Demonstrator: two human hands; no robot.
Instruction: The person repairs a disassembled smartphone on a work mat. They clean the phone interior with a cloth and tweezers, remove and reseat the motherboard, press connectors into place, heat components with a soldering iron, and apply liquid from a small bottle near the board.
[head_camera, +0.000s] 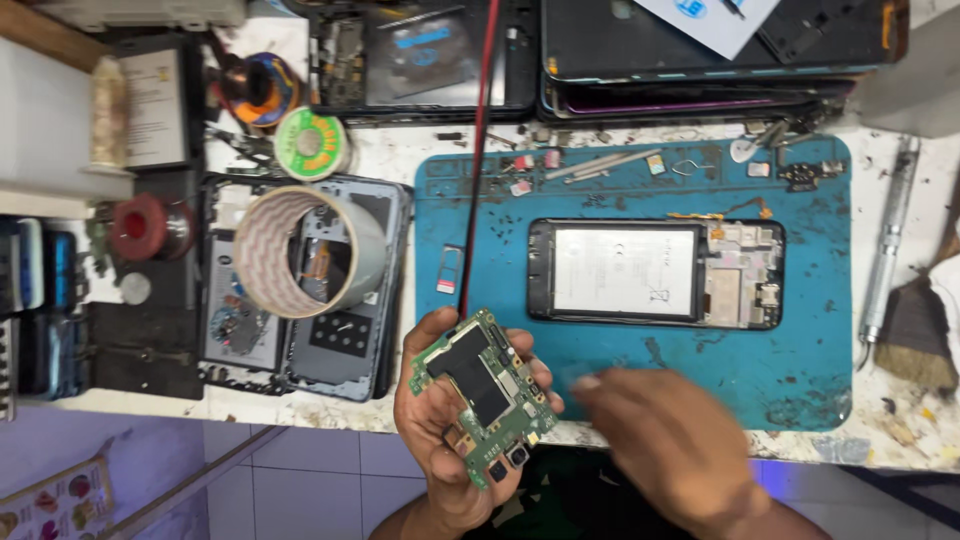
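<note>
My left hand grips a green phone circuit board with a black shield and small camera modules, held over the table's front edge. My right hand is blurred just right of the board, fingers loosely curled, holding nothing I can see. An opened phone with its battery and inner parts exposed lies on the blue work mat beyond both hands.
A wide tape roll sits on a phone back cover at left. A red cable runs down to the mat. Solder spools, a brush, a metal tool, small parts and stacked phone frames crowd the bench.
</note>
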